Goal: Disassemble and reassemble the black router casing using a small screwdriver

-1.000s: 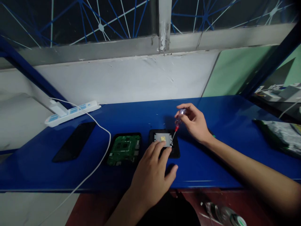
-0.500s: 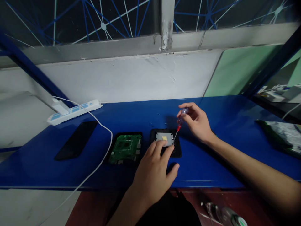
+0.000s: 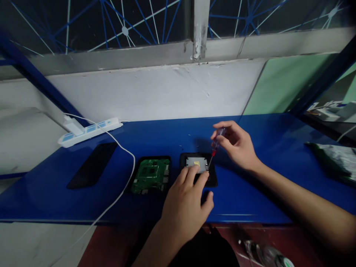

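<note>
A screwdriver [image 3: 218, 141] with a clear purple handle and red collar is gripped in my right hand [image 3: 236, 144]. Its shaft slants down to the right side of a silver metal plate [image 3: 190, 161], which carries a yellow square pad. That plate lies inside a black plastic cover [image 3: 213, 180] on the blue table. My left hand [image 3: 186, 202] rests over the cover's near part, fingers spread and fingertips on the plate and beside the screwdriver tip. To its left, a green circuit board [image 3: 150, 174] sits in a black case half. Whatever lies under the tip is too small to make out.
A black phone-like slab [image 3: 91, 165] lies at left, near a white power strip [image 3: 90, 131] and its trailing white cable [image 3: 130, 154]. Small screw-like bits lie behind the cover. A silvery bag [image 3: 336, 159] is at far right; a plastic bottle [image 3: 268, 256] is below the table edge.
The whole view has shifted slightly, moving everything a little to the right. Both hands keep their places at the cover, with the screwdriver still at the plate's right side.
</note>
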A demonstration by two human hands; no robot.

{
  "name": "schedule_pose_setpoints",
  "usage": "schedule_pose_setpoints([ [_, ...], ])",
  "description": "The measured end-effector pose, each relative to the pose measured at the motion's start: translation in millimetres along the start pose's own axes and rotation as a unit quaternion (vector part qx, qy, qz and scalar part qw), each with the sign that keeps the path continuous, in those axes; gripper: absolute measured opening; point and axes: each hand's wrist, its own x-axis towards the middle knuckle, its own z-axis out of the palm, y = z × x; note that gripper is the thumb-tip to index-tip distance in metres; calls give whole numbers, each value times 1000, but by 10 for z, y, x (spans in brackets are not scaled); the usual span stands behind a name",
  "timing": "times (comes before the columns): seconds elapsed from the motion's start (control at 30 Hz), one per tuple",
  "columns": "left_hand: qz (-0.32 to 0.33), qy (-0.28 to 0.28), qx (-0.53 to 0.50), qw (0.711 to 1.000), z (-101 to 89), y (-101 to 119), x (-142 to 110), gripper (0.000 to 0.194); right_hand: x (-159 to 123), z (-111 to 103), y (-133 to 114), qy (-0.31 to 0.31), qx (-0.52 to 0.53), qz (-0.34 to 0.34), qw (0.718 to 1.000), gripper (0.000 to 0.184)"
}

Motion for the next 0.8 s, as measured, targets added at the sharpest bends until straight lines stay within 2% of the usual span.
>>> schedule_pose_setpoints([
  [0.23, 0, 1, -22, 1000, -1, -4, -9, 38, -40, -13, -95, -40, -29, -47, 998, 24],
  [0.5, 0, 7, -32, 999, -1, -18, 0, 39, -102, -12, -177, -95, -74, -122, 985, 43],
  [0.8, 7, 17, -34, 999, 11, -26, -35, 39, -128, 2, -190, -99, -129, -162, 973, 57],
])
